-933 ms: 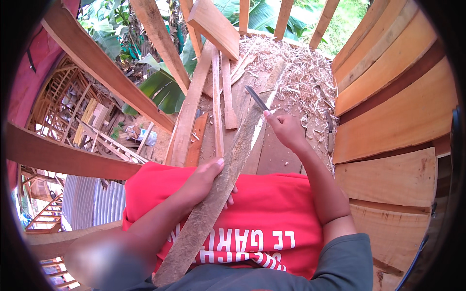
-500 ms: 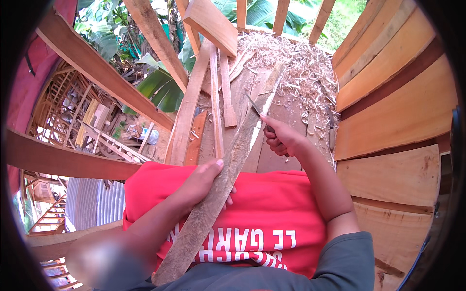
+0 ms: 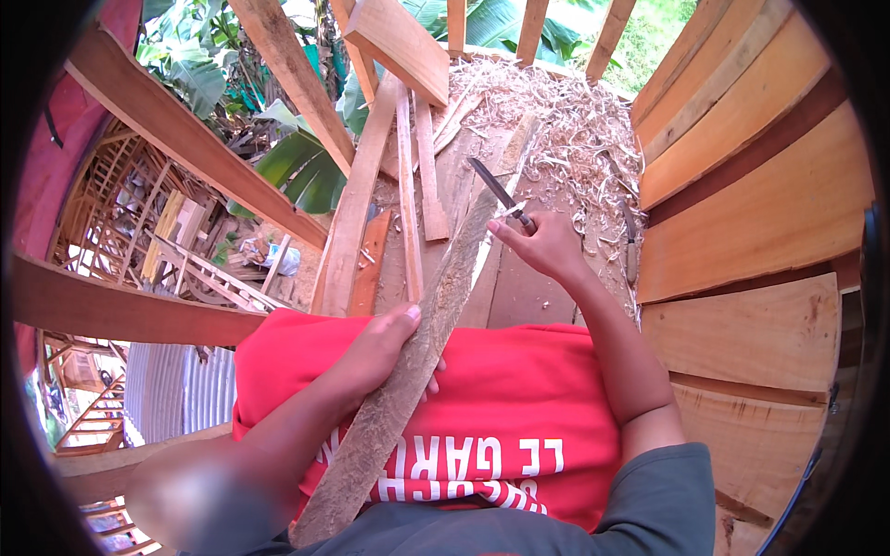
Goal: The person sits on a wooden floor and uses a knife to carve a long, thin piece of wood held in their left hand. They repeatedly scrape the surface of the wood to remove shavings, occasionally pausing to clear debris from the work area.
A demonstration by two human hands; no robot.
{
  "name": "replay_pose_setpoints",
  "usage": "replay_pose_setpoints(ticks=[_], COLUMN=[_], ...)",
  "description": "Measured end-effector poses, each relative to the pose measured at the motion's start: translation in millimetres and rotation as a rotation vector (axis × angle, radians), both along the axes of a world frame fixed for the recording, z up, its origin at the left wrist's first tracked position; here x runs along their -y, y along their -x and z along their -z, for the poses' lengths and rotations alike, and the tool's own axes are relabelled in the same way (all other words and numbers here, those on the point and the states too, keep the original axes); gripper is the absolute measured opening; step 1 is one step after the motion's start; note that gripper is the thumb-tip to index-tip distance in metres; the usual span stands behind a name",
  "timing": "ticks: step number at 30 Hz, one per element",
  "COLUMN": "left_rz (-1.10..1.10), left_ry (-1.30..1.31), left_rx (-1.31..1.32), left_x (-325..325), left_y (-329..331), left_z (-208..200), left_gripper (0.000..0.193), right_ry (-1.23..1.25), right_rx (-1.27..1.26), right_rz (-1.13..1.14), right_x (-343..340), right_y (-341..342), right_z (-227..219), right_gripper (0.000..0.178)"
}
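Note:
A long rough wooden strip (image 3: 408,371) slants from my waist, across my red-covered lap, out over the floorboards. My left hand (image 3: 385,345) is closed round its middle, thumb on top and fingertips showing at the far side. The knife (image 3: 493,183) is in my right hand (image 3: 549,245), fingers wrapped round its dark handle. Its dark blade points up and left, close to the strip's right edge. A pale freshly cut band runs along that edge. A small pale curl of wood (image 3: 508,211) sits by the base of the blade; whether it is attached to the strip I cannot tell.
Curly wood shavings (image 3: 584,111) cover the far floor. A tool with a handle (image 3: 631,259) lies among them at the right. Loose boards (image 3: 363,204) lean ahead on the left beside a thick block (image 3: 399,51). A plank wall (image 3: 742,232) rises at the right; open framing rails (image 3: 139,301) stand left.
My right hand has shifted slightly up and right and turned, so more of the knife shows. A wood curl now sits by the blade. My left hand keeps its place on the strip.

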State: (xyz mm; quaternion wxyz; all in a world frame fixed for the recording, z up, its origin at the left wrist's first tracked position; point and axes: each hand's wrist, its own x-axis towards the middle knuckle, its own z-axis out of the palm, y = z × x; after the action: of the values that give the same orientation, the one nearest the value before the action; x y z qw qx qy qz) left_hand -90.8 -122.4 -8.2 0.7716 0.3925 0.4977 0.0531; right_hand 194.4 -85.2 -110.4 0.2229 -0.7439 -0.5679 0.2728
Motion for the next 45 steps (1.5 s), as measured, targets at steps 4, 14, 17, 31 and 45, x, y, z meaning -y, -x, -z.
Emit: replay_pose_setpoints(ticks=[4,14,17,31,45], left_rz=[-0.009,-0.001,0.004,-0.001,-0.044], left_ry=[-0.002,0.014,0.005,-0.023,-0.023], left_rx=[0.002,0.003,0.023,-0.014,-0.066], left_x=[0.7,0.3,0.7,1.7,0.5], left_y=[-2.3,-0.3,-0.5,-1.2,0.6], left_z=[-4.0,1.1,-0.2,-3.0,-0.3], left_gripper=[0.038,0.039,0.039,0.039,0.041], right_ry=[-0.116,0.681,0.708,0.005,-0.195], right_rx=[-0.179,-1.338,-1.416,-0.421,-0.373], right_rz=[0.087,0.074,0.074,0.175,0.382], right_x=[1.5,-6.8,-7.6,-8.3,-19.4], right_y=[12.2,-4.9,-13.4,12.8,-76.9], right_z=[8.6,3.8,-1.2,29.0,37.1], right_gripper=[0.074,0.064,0.064,0.069,0.063])
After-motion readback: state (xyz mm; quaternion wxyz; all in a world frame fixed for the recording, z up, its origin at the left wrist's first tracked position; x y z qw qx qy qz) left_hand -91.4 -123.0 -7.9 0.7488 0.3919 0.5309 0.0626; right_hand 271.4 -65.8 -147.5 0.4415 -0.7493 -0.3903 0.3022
